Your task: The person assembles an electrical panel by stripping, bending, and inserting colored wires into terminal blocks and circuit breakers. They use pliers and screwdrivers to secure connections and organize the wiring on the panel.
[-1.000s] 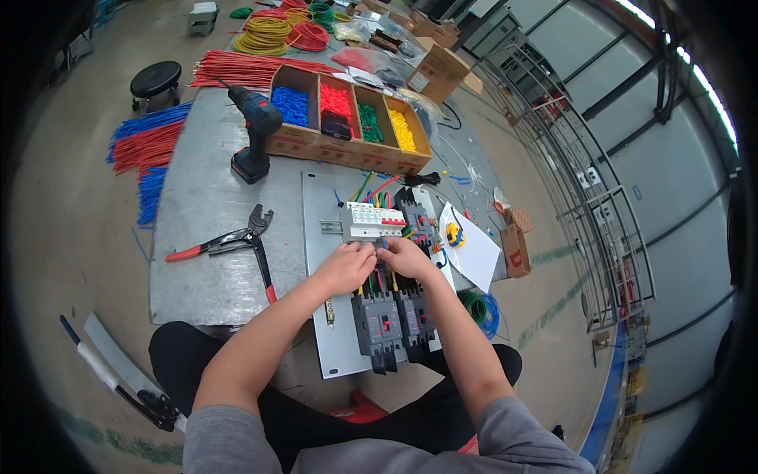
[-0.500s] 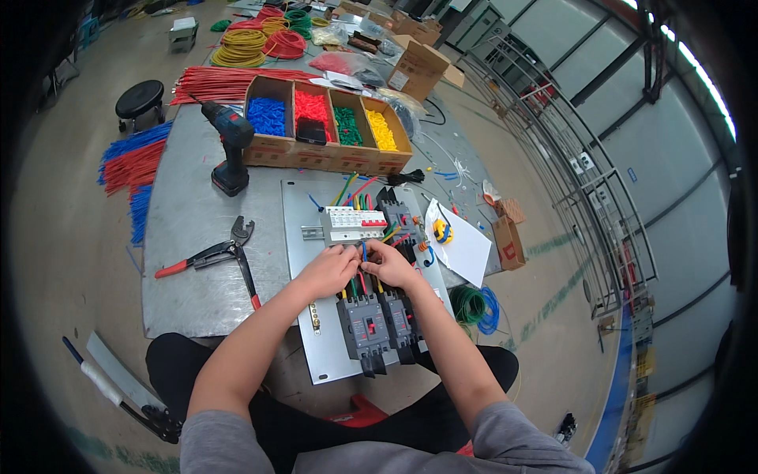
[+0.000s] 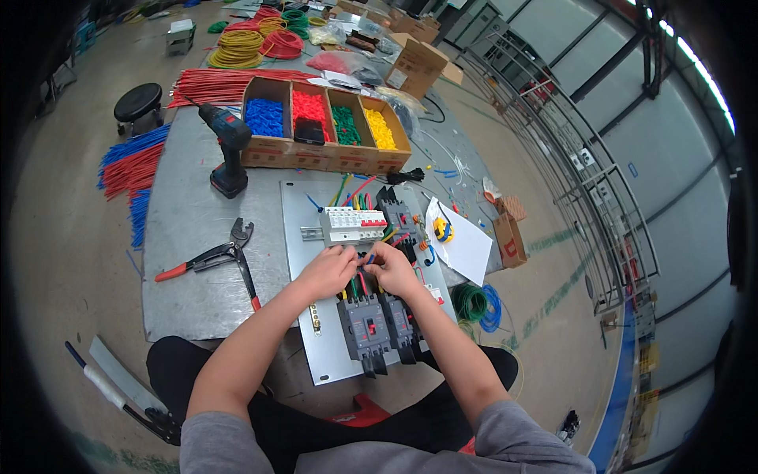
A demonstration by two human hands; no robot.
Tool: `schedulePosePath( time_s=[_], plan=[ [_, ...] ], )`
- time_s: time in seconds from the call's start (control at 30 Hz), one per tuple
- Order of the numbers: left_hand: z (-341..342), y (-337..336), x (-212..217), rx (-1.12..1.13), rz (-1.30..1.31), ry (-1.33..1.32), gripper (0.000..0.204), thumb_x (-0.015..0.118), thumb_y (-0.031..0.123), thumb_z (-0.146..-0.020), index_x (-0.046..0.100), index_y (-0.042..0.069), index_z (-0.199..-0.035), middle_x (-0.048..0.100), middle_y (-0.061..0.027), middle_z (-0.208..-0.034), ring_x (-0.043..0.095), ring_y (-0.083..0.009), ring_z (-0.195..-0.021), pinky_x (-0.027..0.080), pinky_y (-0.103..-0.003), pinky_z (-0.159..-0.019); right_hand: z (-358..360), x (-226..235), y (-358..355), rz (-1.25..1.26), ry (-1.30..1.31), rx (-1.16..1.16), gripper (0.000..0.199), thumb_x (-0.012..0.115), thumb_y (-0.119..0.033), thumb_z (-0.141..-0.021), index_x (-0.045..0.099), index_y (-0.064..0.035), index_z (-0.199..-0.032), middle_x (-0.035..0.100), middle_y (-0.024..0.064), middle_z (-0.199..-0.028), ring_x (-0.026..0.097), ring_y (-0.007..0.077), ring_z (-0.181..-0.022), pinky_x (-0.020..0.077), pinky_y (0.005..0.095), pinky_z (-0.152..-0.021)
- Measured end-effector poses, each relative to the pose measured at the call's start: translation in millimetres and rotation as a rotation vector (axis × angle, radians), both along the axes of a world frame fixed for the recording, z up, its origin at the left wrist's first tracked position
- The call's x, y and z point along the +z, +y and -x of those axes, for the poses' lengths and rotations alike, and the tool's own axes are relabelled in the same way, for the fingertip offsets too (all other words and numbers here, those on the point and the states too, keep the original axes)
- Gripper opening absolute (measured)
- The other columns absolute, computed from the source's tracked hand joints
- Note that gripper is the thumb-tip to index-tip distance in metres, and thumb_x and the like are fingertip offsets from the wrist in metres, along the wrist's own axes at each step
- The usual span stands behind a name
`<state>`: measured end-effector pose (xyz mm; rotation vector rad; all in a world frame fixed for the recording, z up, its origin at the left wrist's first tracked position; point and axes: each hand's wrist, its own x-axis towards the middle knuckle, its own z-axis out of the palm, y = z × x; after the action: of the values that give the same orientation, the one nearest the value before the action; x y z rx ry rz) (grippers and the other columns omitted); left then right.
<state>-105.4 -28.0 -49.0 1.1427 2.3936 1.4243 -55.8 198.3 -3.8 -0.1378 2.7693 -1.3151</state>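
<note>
A grey metal mounting panel (image 3: 297, 229) lies on the table in front of me. It carries a white row of small breakers (image 3: 353, 224), black modules (image 3: 397, 213) and two dark moulded breakers (image 3: 379, 324) near its lower end. My left hand (image 3: 325, 271) and my right hand (image 3: 392, 268) meet just below the white row. Their fingertips pinch short coloured wires (image 3: 365, 261) that run between the breakers. Red, green, yellow and blue wires fan out above the white row.
A cardboard tray (image 3: 320, 154) of blue, red, green and yellow pieces stands at the back, with a cordless drill (image 3: 228, 150) left of it. Red-handled pliers (image 3: 212, 258) lie left of the panel. White paper with a yellow tape measure (image 3: 444, 231) lies right. Wire bundles and a stool (image 3: 138, 103) are around.
The view has shifted so the table sits higher and more centred. Both hands stay together on the wires below the white breaker row, moving only slightly.
</note>
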Motion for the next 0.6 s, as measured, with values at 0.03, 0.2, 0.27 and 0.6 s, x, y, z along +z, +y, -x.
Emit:
schedulePosePath(
  time_s=[0.03,0.2,0.27,0.6],
  plan=[
    [-1,-1,0,-0.007,-0.004,-0.003,0.029,0.047,0.028,-0.112,0.062,0.005,-0.12,0.066,-0.0232,-0.119,0.061,-0.0445,-0.117,0.048,-0.052,-0.104,-3,2,-2,-0.052,0.035,0.0,0.013,0.073,0.007,-0.096,0.065,-0.0015,-0.101,0.074,0.0098,-0.104,0.069,0.0145,-0.087,0.0547,0.0308,-0.082],
    [1,2,-3,0.018,-0.01,0.023,0.029,0.048,0.029,-0.112,0.062,0.005,-0.12,0.066,-0.0227,-0.118,0.062,-0.0441,-0.117,0.049,-0.052,-0.103,-3,-1,-1,0.024,0.241,-0.029,0.009,0.067,0.003,-0.104,0.063,-0.0017,-0.098,0.074,0.0111,-0.104,0.07,0.0162,-0.079,0.0564,0.0308,-0.071],
    [-1,5,0,0.017,-0.024,0.034,0.029,0.048,0.029,-0.112,0.063,0.006,-0.121,0.066,-0.0225,-0.118,0.062,-0.0438,-0.117,0.049,-0.052,-0.104,2,-5,6,0.234,0.235,-0.094,0.011,0.062,-0.001,-0.11,0.062,-0.0014,-0.099,0.073,0.0093,-0.099,0.071,0.0153,-0.077,0.0576,0.0306,-0.064],
    [0,-1,-5,0.006,-0.046,0.069,0.037,0.051,0.024,-0.109,0.067,0.006,-0.136,0.069,-0.0189,-0.128,0.062,-0.0393,-0.125,0.049,-0.05,-0.111,-7,12,7,-0.077,-0.053,-0.001,0.021,0.069,-0.014,-0.108,0.072,0.0011,-0.123,0.077,0.0071,-0.101,0.069,0.014,-0.092,0.0558,0.0328,-0.085]
  ],
)
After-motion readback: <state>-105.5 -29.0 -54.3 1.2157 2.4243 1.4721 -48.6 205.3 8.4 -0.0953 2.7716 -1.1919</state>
